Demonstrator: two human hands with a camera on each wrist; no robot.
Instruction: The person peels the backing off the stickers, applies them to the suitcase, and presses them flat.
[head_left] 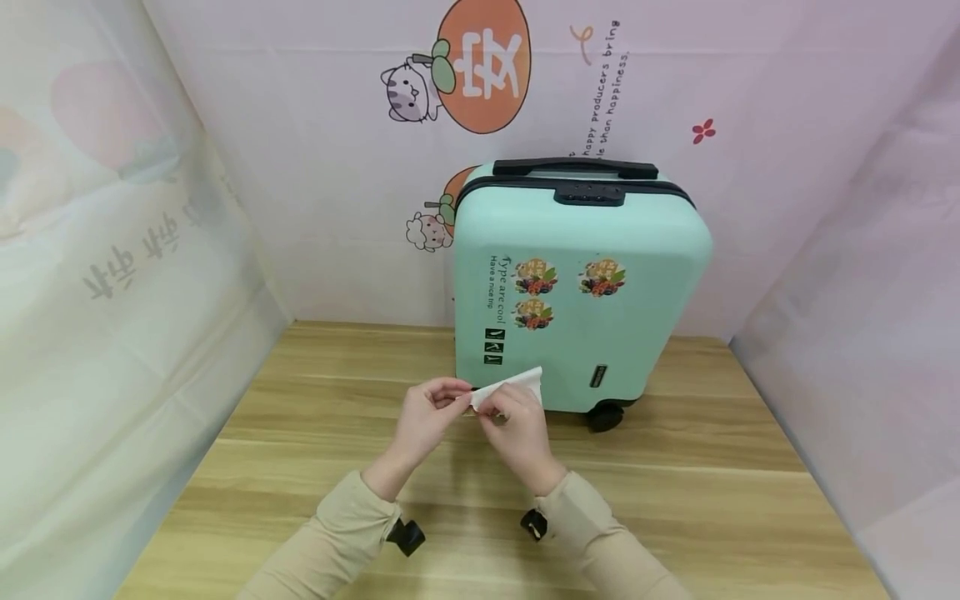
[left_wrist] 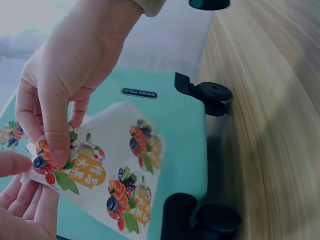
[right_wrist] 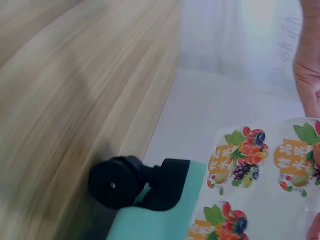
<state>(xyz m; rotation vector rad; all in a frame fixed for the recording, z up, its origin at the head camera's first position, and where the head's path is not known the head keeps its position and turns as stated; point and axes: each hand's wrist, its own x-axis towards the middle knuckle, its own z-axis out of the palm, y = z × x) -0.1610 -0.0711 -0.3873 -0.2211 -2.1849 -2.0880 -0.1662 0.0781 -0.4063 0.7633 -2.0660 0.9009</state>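
Both hands hold a white sheet of fruit stickers (left_wrist: 97,125) in front of a mint-green suitcase (head_left: 637,333). My left hand (head_left: 423,421) pinches one edge of it, thumb on the printed face and fingers behind, as the left wrist view shows. My right hand (head_left: 519,429) pinches the sheet close by, its fingertips over a sticker at that edge. Whether that sticker is partly lifted I cannot tell. More round fruit stickers (right_wrist: 243,155) show on the sheet. On the suitcase front are three round fruit stickers (head_left: 602,277), two stacked at left and one at right.
Upright on a wooden table (head_left: 360,367), the suitcase stands near the back wall, with a black handle (head_left: 576,168) on top and a black wheel (head_left: 604,417) at its lower right. Printed curtains (head_left: 315,167) surround the table. Black straps (head_left: 407,536) hang by both cuffs.
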